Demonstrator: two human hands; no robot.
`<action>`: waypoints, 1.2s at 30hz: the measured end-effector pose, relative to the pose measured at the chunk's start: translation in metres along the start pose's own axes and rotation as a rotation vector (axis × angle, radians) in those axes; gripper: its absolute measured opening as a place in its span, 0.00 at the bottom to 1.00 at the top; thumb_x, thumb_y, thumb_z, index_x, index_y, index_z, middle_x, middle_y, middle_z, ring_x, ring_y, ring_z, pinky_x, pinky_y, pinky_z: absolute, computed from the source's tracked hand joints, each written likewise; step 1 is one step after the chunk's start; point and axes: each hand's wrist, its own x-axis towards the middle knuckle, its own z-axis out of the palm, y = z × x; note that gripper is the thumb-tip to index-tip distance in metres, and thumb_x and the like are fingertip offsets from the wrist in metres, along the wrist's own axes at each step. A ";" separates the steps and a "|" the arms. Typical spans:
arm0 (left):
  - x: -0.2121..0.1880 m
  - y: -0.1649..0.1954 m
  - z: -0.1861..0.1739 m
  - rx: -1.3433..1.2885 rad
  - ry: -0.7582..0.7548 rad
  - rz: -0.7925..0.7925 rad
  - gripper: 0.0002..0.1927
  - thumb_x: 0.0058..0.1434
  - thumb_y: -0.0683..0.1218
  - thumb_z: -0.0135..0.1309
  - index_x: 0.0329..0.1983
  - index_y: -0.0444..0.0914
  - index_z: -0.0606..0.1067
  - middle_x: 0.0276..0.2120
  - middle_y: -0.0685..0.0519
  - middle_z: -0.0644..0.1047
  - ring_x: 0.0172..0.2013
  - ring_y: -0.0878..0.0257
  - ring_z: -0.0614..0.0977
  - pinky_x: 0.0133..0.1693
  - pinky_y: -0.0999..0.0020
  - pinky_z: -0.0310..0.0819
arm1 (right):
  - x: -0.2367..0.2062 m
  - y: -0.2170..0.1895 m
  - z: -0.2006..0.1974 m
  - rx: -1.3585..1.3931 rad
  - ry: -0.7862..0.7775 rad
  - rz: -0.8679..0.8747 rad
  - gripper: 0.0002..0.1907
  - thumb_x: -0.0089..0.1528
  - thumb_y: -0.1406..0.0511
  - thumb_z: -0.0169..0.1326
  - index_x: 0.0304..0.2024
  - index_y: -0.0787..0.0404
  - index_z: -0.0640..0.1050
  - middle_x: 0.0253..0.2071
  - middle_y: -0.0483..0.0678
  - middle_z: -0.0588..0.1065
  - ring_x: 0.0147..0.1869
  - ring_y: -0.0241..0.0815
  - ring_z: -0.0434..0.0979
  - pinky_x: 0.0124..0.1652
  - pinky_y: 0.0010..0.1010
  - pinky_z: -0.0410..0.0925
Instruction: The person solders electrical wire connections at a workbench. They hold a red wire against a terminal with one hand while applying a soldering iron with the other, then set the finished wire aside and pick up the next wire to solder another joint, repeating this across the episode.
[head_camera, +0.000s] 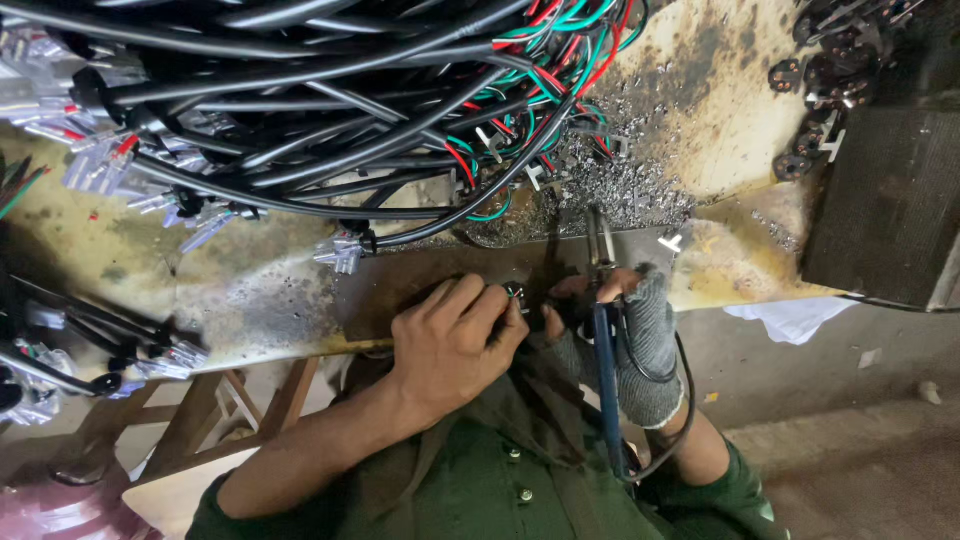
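From the head camera, the left hand (452, 345) is curled shut, its grip pinching a small metal part (516, 294) at the fingertips, right at the near edge of the worktop (260, 290). The right hand (640, 335), in a grey fingerless glove, is closed around a blue-handled soldering iron (605, 330) whose tip points away from the body, just beside and beyond the pinched part. This looks like the joining step, with the part steadied against the worktop while the iron is brought to it. The next move seems to call for a fine, steady touch of the tip, with the left fingertips kept off the hot end.

Room is tight. A thick bundle of black cables (300, 110) with clear plugs hangs just beyond both grips, and a patch of metal scraps (620, 180) lies ahead of the iron. The worktop edge runs under both hands. Open floor (860, 440) lies to the right of the right hand.
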 end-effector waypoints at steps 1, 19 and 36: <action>0.000 0.000 -0.001 -0.003 -0.004 0.007 0.10 0.58 0.43 0.62 0.27 0.41 0.71 0.28 0.53 0.70 0.29 0.56 0.78 0.27 0.61 0.73 | 0.000 0.003 -0.003 -0.022 -0.045 0.112 0.13 0.63 0.73 0.59 0.43 0.57 0.69 0.37 0.45 0.73 0.37 0.36 0.72 0.36 0.26 0.68; 0.000 -0.001 0.001 0.019 -0.013 0.009 0.09 0.58 0.44 0.61 0.28 0.41 0.72 0.27 0.53 0.71 0.29 0.56 0.79 0.27 0.60 0.72 | 0.008 0.007 0.018 -0.280 0.122 -0.289 0.28 0.58 0.72 0.70 0.47 0.60 0.62 0.42 0.46 0.74 0.45 0.37 0.76 0.48 0.25 0.68; -0.004 0.009 -0.001 0.002 -0.003 -0.092 0.07 0.58 0.46 0.61 0.31 0.41 0.74 0.30 0.50 0.72 0.31 0.51 0.80 0.29 0.55 0.73 | 0.010 0.019 0.022 -0.249 0.153 -0.316 0.26 0.58 0.73 0.67 0.45 0.61 0.62 0.36 0.43 0.71 0.40 0.33 0.71 0.43 0.25 0.66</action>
